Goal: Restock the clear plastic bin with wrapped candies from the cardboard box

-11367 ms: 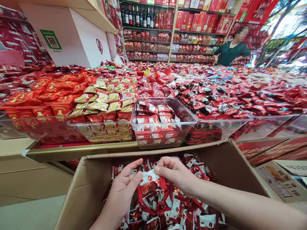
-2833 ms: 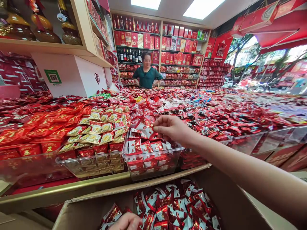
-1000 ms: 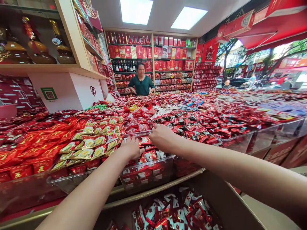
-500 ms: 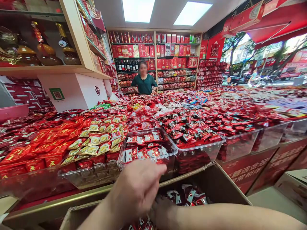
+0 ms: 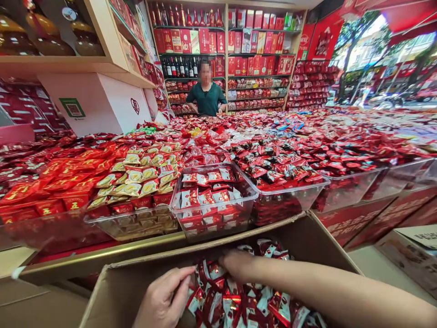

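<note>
Inside an open cardboard box [image 5: 114, 291], red-and-white wrapped packets [image 5: 232, 305] lie in a loose heap. One person's right hand [image 5: 239, 265] reaches down among them near the box's far wall; its fingers are in shadow, so its grip cannot be told. The left hand [image 5: 164, 296] is over the box's left part, thumb and forefinger narrowly apart beside the packets; whether it pinches one is unclear. Just beyond the box stands a clear plastic tub [image 5: 254, 195] with similar packets [image 5: 221, 196] in rows. Farther beyond the box, another person [image 5: 207, 99] in green stands before shelves [image 5: 226, 41].
</note>
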`<state>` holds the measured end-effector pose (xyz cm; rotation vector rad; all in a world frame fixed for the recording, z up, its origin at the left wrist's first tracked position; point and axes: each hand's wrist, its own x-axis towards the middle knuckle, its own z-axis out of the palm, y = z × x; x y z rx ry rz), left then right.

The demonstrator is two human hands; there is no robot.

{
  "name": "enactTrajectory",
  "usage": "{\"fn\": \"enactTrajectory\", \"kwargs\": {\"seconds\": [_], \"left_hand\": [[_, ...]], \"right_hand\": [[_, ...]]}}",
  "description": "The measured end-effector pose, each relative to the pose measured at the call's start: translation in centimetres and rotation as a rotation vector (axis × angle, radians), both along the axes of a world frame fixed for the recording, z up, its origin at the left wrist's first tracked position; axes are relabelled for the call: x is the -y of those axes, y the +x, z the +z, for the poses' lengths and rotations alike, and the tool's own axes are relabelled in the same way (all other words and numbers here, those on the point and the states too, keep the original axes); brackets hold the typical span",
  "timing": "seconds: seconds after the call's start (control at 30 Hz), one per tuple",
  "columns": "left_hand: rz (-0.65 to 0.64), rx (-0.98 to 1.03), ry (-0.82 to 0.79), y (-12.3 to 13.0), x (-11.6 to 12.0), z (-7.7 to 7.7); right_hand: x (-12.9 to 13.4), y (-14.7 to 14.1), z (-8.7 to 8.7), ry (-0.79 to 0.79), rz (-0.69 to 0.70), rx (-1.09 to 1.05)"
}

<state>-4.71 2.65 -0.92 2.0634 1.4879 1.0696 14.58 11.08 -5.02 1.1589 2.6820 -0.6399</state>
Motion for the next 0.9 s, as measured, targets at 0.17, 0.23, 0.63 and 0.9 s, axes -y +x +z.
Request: {"fn": "enactTrajectory", "kwargs": {"seconds": [0.17, 0.23, 0.63, 0.9], "left_hand": [[0.024, 0.121, -0.357, 0.7, -0.5, -1.1], [-0.013, 0.345, -0.561, 1.4, -0.3, -2.0], [-0.209, 0.775, -0.876, 3.9, 1.0, -0.4], [-0.058, 0.85, -0.791, 3.7, 1.1, -0.7]], "right_hand": [[0.3, 1.1, 1.7, -0.1, -0.142, -0.141], [1.0, 0.9, 2.3, -0.24, -0.233, -0.323], [3.7, -0.2, 3.9, -1.038, -0.715, -1.202], [3.3, 0.0, 3.9, -0.916, -0.571, -1.023]]}}
